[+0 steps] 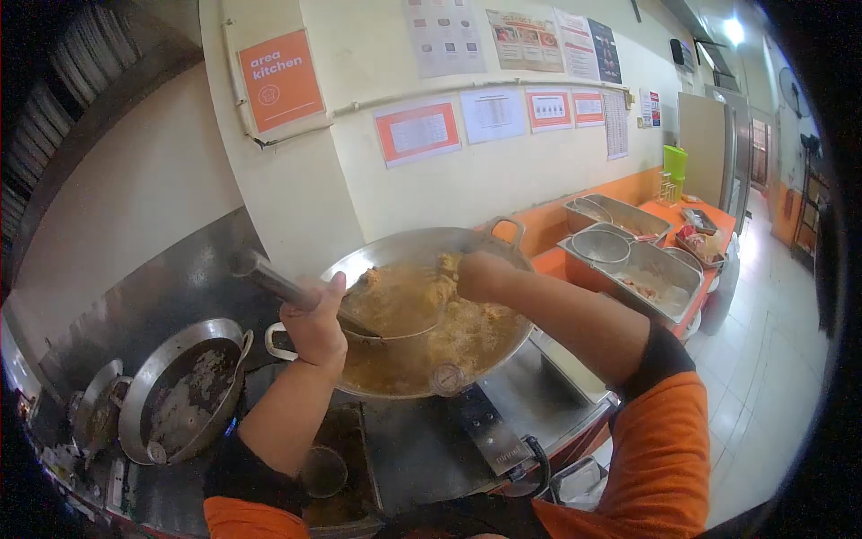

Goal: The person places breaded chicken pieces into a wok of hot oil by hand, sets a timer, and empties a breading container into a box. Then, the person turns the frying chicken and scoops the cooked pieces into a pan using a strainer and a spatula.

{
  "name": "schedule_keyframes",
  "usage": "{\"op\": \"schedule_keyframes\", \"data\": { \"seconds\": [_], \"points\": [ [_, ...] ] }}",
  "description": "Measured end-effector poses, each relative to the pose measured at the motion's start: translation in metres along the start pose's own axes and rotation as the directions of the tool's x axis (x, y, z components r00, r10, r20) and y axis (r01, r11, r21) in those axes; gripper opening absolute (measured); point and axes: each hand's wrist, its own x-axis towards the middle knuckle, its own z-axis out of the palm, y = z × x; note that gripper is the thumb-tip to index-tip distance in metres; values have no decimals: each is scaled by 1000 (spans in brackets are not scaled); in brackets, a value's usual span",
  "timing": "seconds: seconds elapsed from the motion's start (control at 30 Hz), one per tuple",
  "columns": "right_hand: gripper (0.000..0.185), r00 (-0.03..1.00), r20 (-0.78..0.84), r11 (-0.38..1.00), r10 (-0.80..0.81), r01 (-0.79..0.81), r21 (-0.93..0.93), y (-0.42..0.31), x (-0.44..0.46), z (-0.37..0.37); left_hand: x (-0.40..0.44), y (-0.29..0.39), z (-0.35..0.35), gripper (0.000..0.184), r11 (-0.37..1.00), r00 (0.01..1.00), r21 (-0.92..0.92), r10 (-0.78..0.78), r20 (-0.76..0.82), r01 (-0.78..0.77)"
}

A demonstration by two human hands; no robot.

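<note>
My left hand [316, 323] is closed around the metal handle [274, 281] of a round strainer, whose rim [404, 337] dips into the oil. A large two-handled wok [413, 237] holds bubbling oil [377, 366] with browned, battered pieces [440, 292] in it. Over the wok's right side, my right hand [480, 277] is closed beside some battered pieces; its fingertips are hidden, so what it grips cannot be made out. A round dial thermometer [448, 379] sits at the wok's near edge.
Two more pans of dark oil, a larger one [184, 391] and a smaller one [97, 409], stand at the left. Metal trays [673, 304] with sieves [600, 245] rest on an orange table at the right. A stove control panel [498, 431] is below the wok.
</note>
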Motion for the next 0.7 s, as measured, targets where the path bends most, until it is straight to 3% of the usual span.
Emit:
{"op": "schedule_keyframes", "data": {
  "seconds": [0.03, 0.13, 0.23, 0.33, 0.43, 0.5, 0.53, 0.57, 0.6, 0.63, 0.7],
  "points": [
    [18, 999, 38, 1000, 0, 1, -13, -2, -2, -6, -1, -1, -2, 24, 1000, 1000, -17, 9, -3, -9],
    [20, 978, -205, 990, 28, 1, 138, 23, 9, 13, -5, -9, -16, 24, 999, 999, -32, 42, 4, -42],
    [22, 979, -158, 991, -130, 127, -28, 48, 4, 7, -9, -15, -31, 23, 998, 998, 0, 66, 23, -66],
    [19, 985, -19, 983, 169, -170, -63, 22, -42, -41, -14, -7, -33, 22, 999, 999, -14, 52, 2, -52],
    [18, 972, 67, 967, 225, -215, -140, 59, -35, -5, -14, -13, -38, 21, 998, 998, -24, 60, -10, -60],
    [17, 962, 265, 924, 64, 43, -380, 121, -14, 57, -9, -16, -38, 20, 994, 994, 8, 109, -32, -109],
    [16, 928, 372, 864, 4, 185, -469, 117, -16, 55, -5, -19, -40, 19, 994, 992, 10, 111, -54, -111],
    [14, 918, 376, 966, 128, -29, -258, 113, -21, 54, 2, -22, -43, 18, 994, 991, 12, 113, -74, -113],
    [13, 880, 408, 967, 243, -252, -33, 110, -29, 52, 9, -25, -47, 18, 993, 989, 14, 115, -95, -115],
    [13, 819, 462, 868, 339, -462, 183, 99, -39, 45, 17, -26, -50, 17, 994, 982, -26, 102, -156, -108],
    [11, 928, 352, 973, 120, -180, 143, 133, -45, 80, 34, -28, -58, 16, 989, 960, -108, 70, -271, -102]
  ]
}}
